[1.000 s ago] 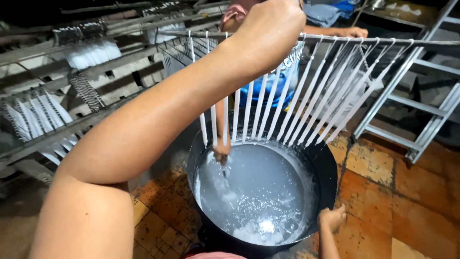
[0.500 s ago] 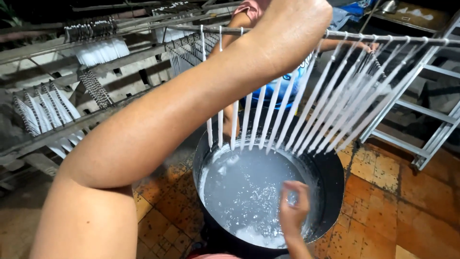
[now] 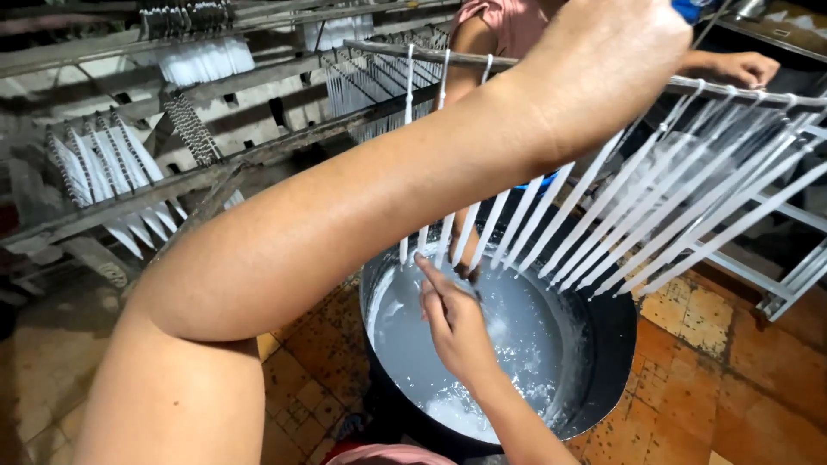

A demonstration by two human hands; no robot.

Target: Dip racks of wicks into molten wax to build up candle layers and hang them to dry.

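Holding a horizontal rod up at head height, the left hand is wrapped over it; the fingers lie on the far side, so how tightly they close cannot be told. A row of thin white candles hangs from this rod by their wicks, slanting down toward a black round tub of pale liquid wax on the tiled floor. The candle tips sit just above the wax surface, clear of it. The right hand reaches up over the tub, fingers extended and loosely together, index fingertip touching or just beside the lower ends of the leftmost candles; contact cannot be confirmed. A second person's hand steadies the far end of the rod. Racks behind hold further rows of white candles.

Assessment: the step in hand appears to be checking or separating candle ends between dips. The next move likely calls for keeping the rod level and the candles apart from each other, so that no two stick together.
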